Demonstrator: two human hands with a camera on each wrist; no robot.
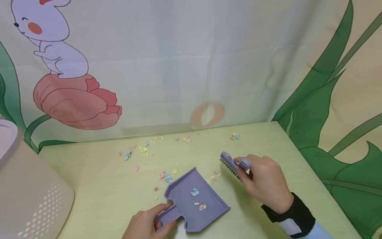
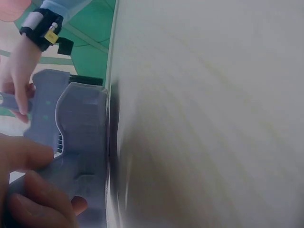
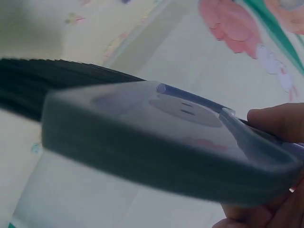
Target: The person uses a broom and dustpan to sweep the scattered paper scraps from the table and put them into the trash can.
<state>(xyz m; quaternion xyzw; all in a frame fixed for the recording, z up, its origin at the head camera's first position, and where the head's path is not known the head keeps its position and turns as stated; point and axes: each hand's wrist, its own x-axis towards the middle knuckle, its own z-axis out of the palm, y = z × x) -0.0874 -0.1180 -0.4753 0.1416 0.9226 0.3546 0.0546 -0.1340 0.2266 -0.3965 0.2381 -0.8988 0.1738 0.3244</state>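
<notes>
My left hand grips the short handle of a purple dustpan low on the table. A blue paper scrap and a few yellow and pink bits lie in the pan, whose open edge faces right. In the left wrist view, fingers and thumb curl round the dustpan handle. To the right, my right hand holds a small purple brush by its handle, raised over the table with dark bristles facing down-left. The right wrist view shows the brush close up, its bristles at the left.
Paper scraps in pink, yellow and blue lie scattered across the pale table, mostly behind and left of the dustpan. A beige basket stands at the left. A printed curtain hangs along the table's back edge.
</notes>
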